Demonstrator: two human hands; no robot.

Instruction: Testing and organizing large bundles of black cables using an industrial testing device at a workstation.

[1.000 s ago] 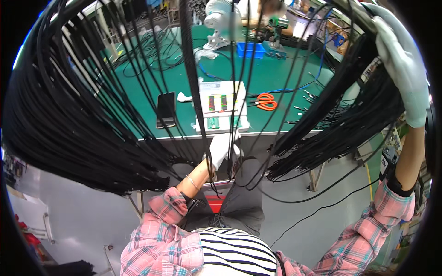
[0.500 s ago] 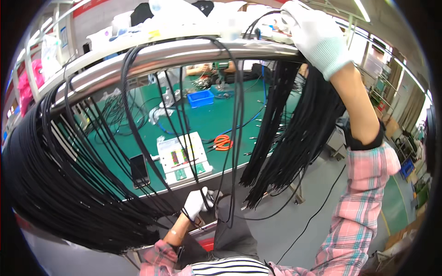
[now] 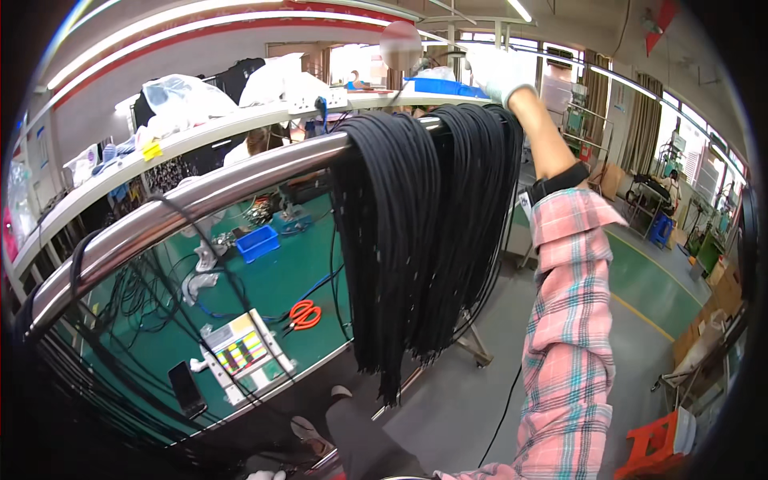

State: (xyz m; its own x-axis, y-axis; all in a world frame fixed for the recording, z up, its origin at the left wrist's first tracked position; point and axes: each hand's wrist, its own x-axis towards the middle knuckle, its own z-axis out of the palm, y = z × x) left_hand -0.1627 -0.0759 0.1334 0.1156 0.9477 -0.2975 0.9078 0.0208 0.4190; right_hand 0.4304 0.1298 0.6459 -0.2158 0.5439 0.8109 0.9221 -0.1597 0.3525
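Observation:
At the upper right my right hand (image 3: 498, 74), in a white knitted glove, is raised at the far end of a shiny metal bar (image 3: 264, 164). Its fingers are washed out by glare, but a dark cable (image 3: 448, 54) runs into them. Beside and below this hand, thick bundles of black cables (image 3: 400, 208) hang over the bar with their ends dangling. Of my left hand (image 3: 266, 475), only a white gloved bit shows at the bottom edge; its fingers are hidden. More black cables (image 3: 76, 264) hang at the left end of the bar.
Beyond the bar, a green workbench (image 3: 280, 280) carries orange-handled scissors (image 3: 304, 314), a blue bin (image 3: 257, 243), a black phone (image 3: 187, 390) and a white fixture board (image 3: 242, 356). A white shelf (image 3: 216, 132) runs behind. An orange stool (image 3: 656, 444) stands at lower right.
My view has turned up and to the right. Thick cable bundles now hang nearer the bar's middle in view. My left hand has dropped almost out of the picture; the right stays raised.

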